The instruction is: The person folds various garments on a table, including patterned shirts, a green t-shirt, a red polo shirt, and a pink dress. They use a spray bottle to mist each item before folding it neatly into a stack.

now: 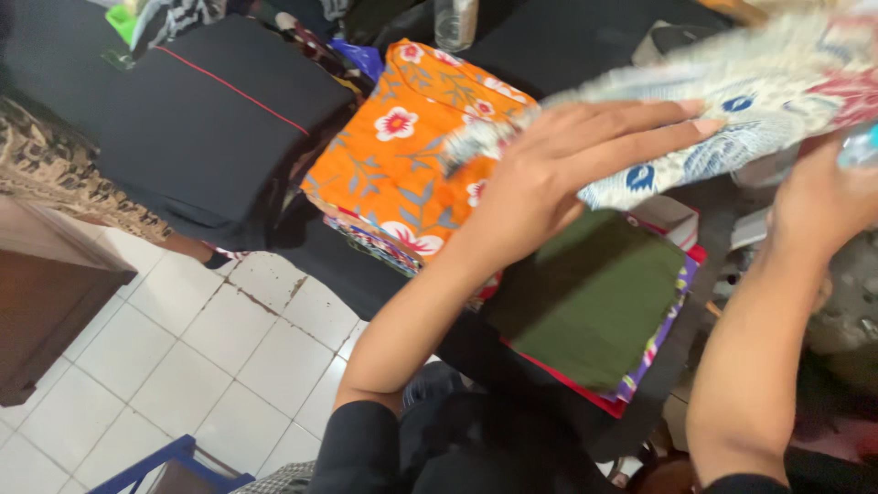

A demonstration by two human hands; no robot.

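My left hand (567, 165) lies flat, fingers stretched out, on a cream cloth printed with blue and red motifs (732, 101) that runs toward the upper right. My right hand (823, 197) grips the same cloth at the right edge, next to a bluish clear object (861, 146) too blurred to name. Below the cloth sits a dark green folded fabric (594, 297) on a stack of colourful folded pieces. An orange folded fabric with white and red flowers (402, 155) lies just left of my left hand.
Folded black fabric with a thin red line (210, 110) sits at upper left, on a black-covered surface. A brown patterned cloth (55, 174) hangs at far left over a wooden piece of furniture (46, 293). White floor tiles (210, 348) lie below. A clear bottle (455, 23) stands at top centre.
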